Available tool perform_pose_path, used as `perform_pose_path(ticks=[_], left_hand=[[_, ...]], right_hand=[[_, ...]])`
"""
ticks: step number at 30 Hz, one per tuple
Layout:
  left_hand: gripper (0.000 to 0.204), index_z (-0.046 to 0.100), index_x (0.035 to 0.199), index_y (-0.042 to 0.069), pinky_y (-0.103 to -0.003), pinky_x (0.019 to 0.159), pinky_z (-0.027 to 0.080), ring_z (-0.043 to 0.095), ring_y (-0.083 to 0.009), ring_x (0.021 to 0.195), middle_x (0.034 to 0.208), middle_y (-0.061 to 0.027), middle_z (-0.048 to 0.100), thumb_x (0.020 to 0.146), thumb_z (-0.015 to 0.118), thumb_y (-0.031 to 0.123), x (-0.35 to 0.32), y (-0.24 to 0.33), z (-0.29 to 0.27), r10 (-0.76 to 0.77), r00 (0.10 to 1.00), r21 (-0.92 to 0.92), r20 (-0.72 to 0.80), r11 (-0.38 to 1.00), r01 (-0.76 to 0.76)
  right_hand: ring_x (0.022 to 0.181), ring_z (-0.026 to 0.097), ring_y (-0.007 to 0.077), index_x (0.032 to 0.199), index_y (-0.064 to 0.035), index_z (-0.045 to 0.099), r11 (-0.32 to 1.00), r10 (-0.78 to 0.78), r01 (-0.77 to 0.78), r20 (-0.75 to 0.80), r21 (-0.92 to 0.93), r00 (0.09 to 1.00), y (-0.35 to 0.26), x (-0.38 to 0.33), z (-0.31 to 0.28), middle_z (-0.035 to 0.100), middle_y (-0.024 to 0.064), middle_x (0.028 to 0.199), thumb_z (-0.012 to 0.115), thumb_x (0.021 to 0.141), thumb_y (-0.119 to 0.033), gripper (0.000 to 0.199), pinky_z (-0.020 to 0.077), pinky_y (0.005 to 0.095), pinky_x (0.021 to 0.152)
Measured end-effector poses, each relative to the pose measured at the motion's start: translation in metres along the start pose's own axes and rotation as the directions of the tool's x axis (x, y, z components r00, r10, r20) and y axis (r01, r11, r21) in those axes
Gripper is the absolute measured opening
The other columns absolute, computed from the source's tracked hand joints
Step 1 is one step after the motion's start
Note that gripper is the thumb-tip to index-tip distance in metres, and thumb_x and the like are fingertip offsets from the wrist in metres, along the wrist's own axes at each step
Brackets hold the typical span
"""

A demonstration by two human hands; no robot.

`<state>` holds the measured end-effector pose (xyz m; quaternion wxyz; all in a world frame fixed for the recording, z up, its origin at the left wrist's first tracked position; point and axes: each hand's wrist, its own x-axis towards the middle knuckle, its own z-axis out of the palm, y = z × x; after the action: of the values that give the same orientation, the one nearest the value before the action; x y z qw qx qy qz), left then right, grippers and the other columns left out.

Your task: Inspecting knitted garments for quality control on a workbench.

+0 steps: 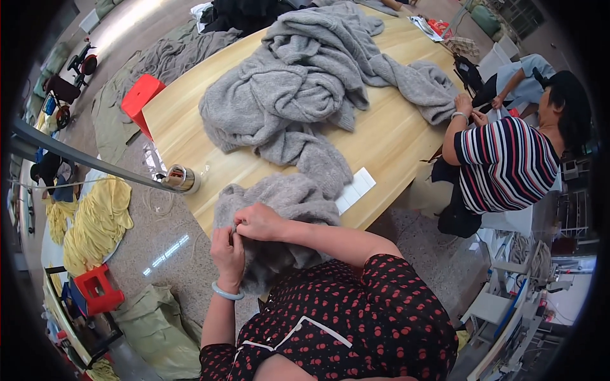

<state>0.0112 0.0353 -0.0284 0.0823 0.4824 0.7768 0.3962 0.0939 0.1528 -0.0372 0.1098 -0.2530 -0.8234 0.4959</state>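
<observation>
Head camera looks steeply down, close over the wooden table [387, 136]; fisheye rim perhaps distorted.

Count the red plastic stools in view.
2. One red stool stands on the floor at the far left corner of the wooden table. The other red stool sits lower left, beside the yellow fabric pile. Others may be hidden.

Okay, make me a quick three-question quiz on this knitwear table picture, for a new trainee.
1. True or false: both of the wearer's hands are on the grey knit piece at the table's near edge.
2. Which wrist carries the pale bangle? A) left B) right
3. What colour is the stool beside the table's far left corner?

Key:
1. True: left hand and right hand pinch it together.
2. A
3. Red
</observation>
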Motion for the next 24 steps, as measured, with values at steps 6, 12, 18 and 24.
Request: perform_pose_path(ticks=[6, 12, 18, 24], left_hand=[[0.010, 0.048, 0.081, -0.001, -0.037, 0.058, 0.039, 0.048, -0.0324, 0.067, 0.075, -0.0161, 0.047, 0.073, 0.053, 0.000, -0.001, -0.004, 0.000, -0.034, 0.999, -0.036, -0.022, 0.999, 0.033], [0.010, 0.046, 0.084, -0.002, -0.038, 0.061, 0.039, 0.047, -0.0338, 0.072, 0.076, -0.0173, 0.046, 0.075, 0.049, 0.001, -0.008, -0.013, 0.006, -0.080, 0.996, -0.116, -0.050, 0.991, 0.074], [0.010, 0.049, 0.086, 0.000, -0.040, 0.060, 0.040, 0.051, -0.0373, 0.069, 0.077, -0.0195, 0.050, 0.076, 0.049, 0.002, -0.013, -0.022, 0.008, -0.089, 0.996, -0.091, -0.011, 0.992, 0.087], [0.014, 0.051, 0.089, 0.000, -0.041, 0.066, 0.043, 0.053, -0.0367, 0.073, 0.081, -0.0193, 0.054, 0.076, 0.048, 0.000, -0.030, -0.046, -0.015, -0.074, 0.992, 0.014, -0.097, 0.997, 0.076]], right_hand=[[0.068, 0.058, 0.0340, 0.073, -0.0058, 0.062, 1.000, -0.001, 0.001, -0.018, 0.029, 1.000, -0.008, 0.002, 0.004, 0.060, 0.0166, 0.071, 0.051, 0.063, -0.021, 0.022, 0.0458, 0.0419, 0.061], [0.060, 0.056, 0.0343, 0.070, -0.0056, 0.058, 0.995, -0.097, 0.100, -0.093, 0.029, 0.991, -0.006, 0.000, 0.014, 0.057, 0.0164, 0.064, 0.053, 0.065, -0.019, 0.016, 0.0445, 0.0409, 0.054], [0.070, 0.056, 0.0366, 0.081, -0.0062, 0.058, 0.999, -0.033, 0.034, 0.111, -0.009, 0.993, -0.006, -0.004, 0.000, 0.058, 0.0183, 0.073, 0.052, 0.072, -0.017, 0.015, 0.0447, 0.0428, 0.060], [0.082, 0.058, 0.0312, 0.100, -0.0054, 0.053, 0.983, -0.029, 0.064, 0.194, -0.172, 0.981, 0.006, -0.016, -0.038, 0.059, 0.0162, 0.090, 0.057, 0.072, -0.008, 0.029, 0.0450, 0.0379, 0.072]])
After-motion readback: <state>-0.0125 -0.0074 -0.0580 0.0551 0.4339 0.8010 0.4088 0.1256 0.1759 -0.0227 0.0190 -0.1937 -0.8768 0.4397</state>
